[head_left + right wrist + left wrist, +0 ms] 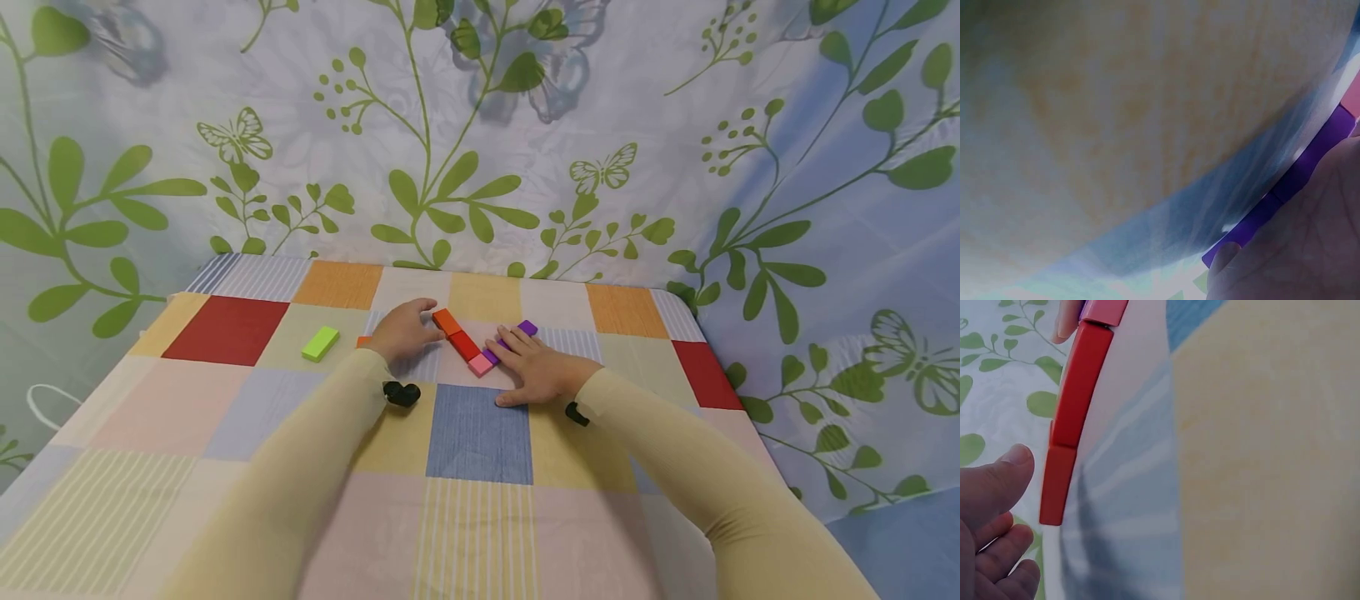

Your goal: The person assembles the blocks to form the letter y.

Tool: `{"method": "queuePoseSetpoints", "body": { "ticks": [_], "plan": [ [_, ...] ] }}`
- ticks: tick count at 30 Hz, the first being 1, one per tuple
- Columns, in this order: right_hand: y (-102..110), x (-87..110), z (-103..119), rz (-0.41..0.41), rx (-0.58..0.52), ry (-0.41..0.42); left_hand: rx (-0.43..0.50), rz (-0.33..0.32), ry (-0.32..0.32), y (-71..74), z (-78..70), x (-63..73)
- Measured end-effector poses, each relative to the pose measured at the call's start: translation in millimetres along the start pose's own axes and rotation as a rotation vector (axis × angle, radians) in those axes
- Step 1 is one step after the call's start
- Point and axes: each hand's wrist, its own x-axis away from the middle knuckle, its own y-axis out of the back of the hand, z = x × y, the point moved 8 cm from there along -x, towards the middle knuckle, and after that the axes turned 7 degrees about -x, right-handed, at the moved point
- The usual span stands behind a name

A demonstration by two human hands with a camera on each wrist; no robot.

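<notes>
A V-shaped row of blocks lies on the patchwork cloth. Its left arm has an orange block [446, 321] and a red block [463, 346], meeting a pink block [481, 365] at the near corner. Purple blocks [528, 327] form the right arm. My left hand [405, 332] is beside the orange end, thumb and fingers apart with nothing between them; in the left wrist view the thumb [1016, 456] stands off from the blocks. My right hand [542, 367] lies over the purple blocks with fingers extended, partly covering them.
A lime green block [321, 343] lies to the left on the cloth-covered table [480, 533]. Part of another orange block [363, 341] shows behind my left wrist. A leaf-patterned curtain [480, 133] hangs behind the table and along its right side.
</notes>
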Motion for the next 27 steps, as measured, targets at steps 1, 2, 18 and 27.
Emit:
{"method": "queuePoseSetpoints", "body": {
  "ticks": [1,2,18,27],
  "plan": [
    [0.4,0.2,0.2,-0.001,0.000,0.002,-0.016,0.001,-0.014,2.9,-1.5,2.5],
    [0.3,0.1,0.1,-0.001,0.002,0.001,-0.031,0.004,-0.026,5.8,-2.1,4.6],
    [0.0,0.5,-0.3,-0.001,0.013,0.028,-0.155,0.046,-0.066,38.3,22.3,42.6],
    [-0.2,-0.7,-0.8,-0.006,-0.004,0.033,-0.151,0.044,-0.074,49.9,47.1,61.6]
  ]
}}
